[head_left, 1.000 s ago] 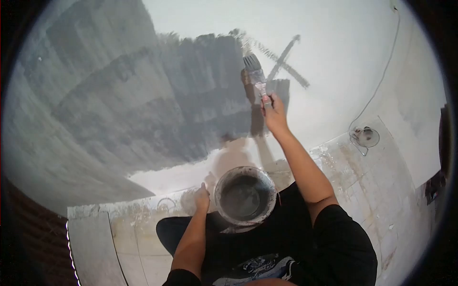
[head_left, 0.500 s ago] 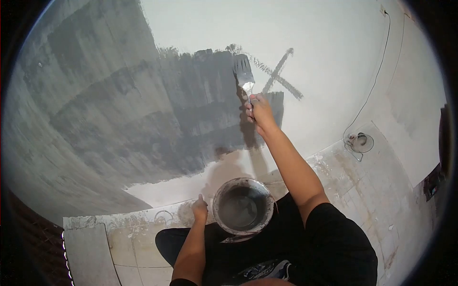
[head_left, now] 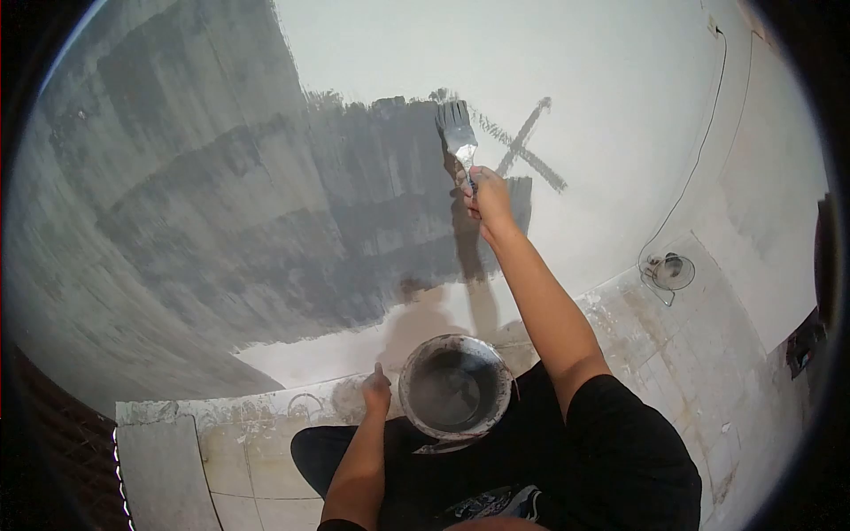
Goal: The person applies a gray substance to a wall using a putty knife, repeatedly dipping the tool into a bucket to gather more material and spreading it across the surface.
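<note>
My right hand [head_left: 486,202] is wrapped round the handle of a wide paintbrush [head_left: 457,133], whose grey bristles are on the wall near the upper right edge of the dark grey paint [head_left: 381,168]. To the right of the brush, a rough grey cross [head_left: 522,142] marks the white wall. A bucket of grey paint [head_left: 453,389] stands by my lap. Left of its rim, my left hand [head_left: 376,392] has one finger stretched out toward the wall; its other fingers are too small to make out, and no object shows in it.
A wire-framed round fan [head_left: 670,271] lies on the floor at the right, its cable running up the wall to a socket. A flat grey board [head_left: 168,469] is at the lower left. Stained tiles [head_left: 655,372] cover the floor.
The view has shifted slightly, so most things appear a little lower and to the right. The brush remains at nearly the same place on the wall.
</note>
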Demonstrator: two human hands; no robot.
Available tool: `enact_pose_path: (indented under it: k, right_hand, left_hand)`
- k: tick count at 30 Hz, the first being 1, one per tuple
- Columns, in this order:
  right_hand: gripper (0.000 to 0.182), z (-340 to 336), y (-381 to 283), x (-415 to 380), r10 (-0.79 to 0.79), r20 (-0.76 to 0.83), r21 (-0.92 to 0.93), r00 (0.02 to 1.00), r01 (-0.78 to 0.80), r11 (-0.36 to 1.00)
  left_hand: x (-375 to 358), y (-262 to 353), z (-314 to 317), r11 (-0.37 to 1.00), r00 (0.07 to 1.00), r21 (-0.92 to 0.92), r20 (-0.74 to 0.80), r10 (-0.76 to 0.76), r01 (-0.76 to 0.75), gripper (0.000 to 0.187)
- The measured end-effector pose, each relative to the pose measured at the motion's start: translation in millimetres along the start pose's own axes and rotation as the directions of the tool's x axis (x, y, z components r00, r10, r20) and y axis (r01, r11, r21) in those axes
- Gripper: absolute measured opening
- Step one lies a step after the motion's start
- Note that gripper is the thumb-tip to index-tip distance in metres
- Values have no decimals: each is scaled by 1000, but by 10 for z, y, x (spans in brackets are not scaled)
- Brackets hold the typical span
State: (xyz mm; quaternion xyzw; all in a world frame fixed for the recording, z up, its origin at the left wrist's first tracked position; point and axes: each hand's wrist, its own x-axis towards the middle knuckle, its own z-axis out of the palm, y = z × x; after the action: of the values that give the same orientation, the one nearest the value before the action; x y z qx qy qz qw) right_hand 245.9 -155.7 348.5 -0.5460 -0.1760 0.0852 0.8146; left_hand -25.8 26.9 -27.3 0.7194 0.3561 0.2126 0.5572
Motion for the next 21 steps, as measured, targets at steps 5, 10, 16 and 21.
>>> enact_pose_path:
  k: [5,10,16,21]
  right_hand:
    - [17,-129,246,-22,117,-37,4,992,-117,993]
    - [20,-226,504,-228,171,-54,-57,984,-174,983]
    - [22,-276,735,-465,264,-95,-100,960,-273,957]
    - [25,-373,914,-598,305,-101,-91,947,-314,945]
  left_hand:
    - [89,-190,39,999,999,-27,-33,33,-34,67]
    - [86,-190,17,995,998,83,18,60,-61,65]
    - [101,-205,50,986,996,139,18,90,-92,63]
    - [79,-229,26,996,997,52,26,70,-71,64]
